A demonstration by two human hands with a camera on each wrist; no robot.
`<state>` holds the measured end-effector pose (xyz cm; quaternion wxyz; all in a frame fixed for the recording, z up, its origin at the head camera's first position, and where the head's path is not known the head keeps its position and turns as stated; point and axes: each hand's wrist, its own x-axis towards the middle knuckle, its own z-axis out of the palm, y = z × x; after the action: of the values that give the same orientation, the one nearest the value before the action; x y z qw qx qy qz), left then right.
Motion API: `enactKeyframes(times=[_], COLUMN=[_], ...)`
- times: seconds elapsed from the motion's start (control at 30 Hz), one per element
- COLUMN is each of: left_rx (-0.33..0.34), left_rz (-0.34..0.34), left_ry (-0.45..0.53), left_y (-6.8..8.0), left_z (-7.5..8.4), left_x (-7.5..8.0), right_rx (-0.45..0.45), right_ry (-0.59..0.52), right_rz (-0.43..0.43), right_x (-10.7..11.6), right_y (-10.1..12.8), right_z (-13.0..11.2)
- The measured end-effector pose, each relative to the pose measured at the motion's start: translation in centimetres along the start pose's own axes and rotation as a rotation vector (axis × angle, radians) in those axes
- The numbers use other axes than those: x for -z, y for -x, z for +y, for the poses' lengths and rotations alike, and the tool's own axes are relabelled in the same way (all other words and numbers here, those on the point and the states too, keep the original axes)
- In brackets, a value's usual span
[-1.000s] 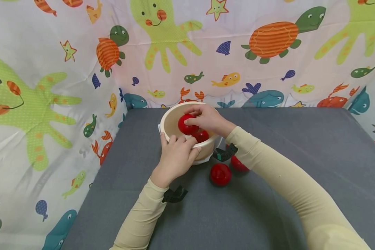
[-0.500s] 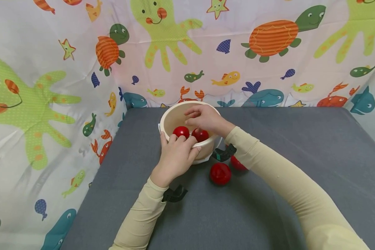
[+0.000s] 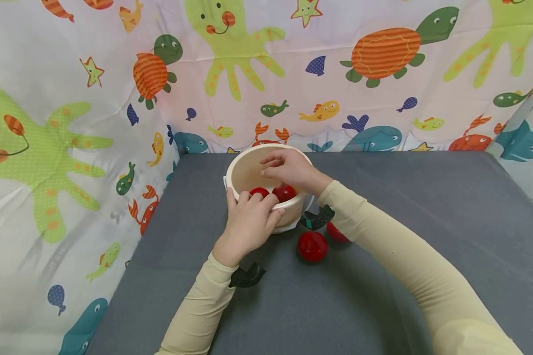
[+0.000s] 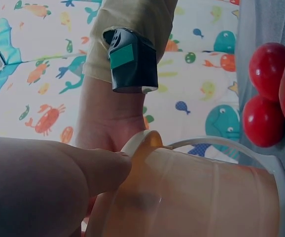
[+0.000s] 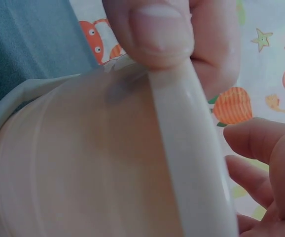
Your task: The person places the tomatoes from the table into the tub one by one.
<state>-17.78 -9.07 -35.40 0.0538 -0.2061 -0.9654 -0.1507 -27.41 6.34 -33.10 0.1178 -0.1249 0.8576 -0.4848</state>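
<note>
Worktop (image 3: 382, 276) in grey cloth carries a cream plastic bowl (image 3: 242, 170) near its far left edge, a thing that looks light, stiff and smooth, likely to slide unless held at the rim, which is where the left hand (image 3: 248, 222) clamps it, thumb outside and fingers hooked over the near lip. Inside lie two red balls (image 3: 284, 192), seemingly hard, glossy and prone to roll, best cupped from above; the right hand (image 3: 293, 170) hovers just over them, fingers loosely curled and holding nothing, while more red balls (image 3: 312, 246) sit on the cloth just beside the bowl, under the right forearm.
</note>
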Motion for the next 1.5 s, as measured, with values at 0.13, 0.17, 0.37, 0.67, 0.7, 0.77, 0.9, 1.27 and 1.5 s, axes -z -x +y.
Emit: enactKeyframes(times=[0.13, 0.17, 0.37, 0.67, 0.7, 0.77, 0.9, 1.27, 1.5], left_rx=[0.000, 0.001, -0.006, -0.001, 0.001, 0.004, 0.009, 0.014, 0.012], left_rz=[0.004, 0.003, 0.011, 0.039, 0.039, 0.041, 0.045, 0.043, 0.025], left_ry=[-0.004, -0.006, -0.015, -0.011, -0.008, -0.003, 0.004, 0.006, 0.002], left_y=[0.0, 0.0, -0.1, -0.1, -0.1, 0.0, 0.1, 0.0, 0.0], left_z=[0.0, 0.0, 0.0, -0.2, -0.2, -0.2, -0.2, 0.0, 0.2], left_x=[0.1, 0.1, 0.3, 0.6, 0.7, 0.6, 0.4, 0.3, 0.0], right_rx=[0.008, 0.010, 0.004, 0.024, 0.021, 0.017, 0.020, -0.026, -0.093], right_ry=[-0.010, -0.018, -0.047, -0.057, -0.046, -0.026, -0.004, -0.014, 0.006], right_rz=[0.004, -0.001, 0.012, 0.118, 0.130, 0.151, 0.190, 0.284, 0.265], right_x=[0.2, 0.3, 2.0, 6.8, 7.4, 8.5, 10.8, 16.0, 16.3], right_y=[0.1, 0.1, 0.3, 1.2, 1.4, 1.8, 2.9, 6.7, 9.1], right_z=[-0.1, -0.2, -1.4, -3.0, -3.1, -3.2, -3.1, 0.9, 6.5])
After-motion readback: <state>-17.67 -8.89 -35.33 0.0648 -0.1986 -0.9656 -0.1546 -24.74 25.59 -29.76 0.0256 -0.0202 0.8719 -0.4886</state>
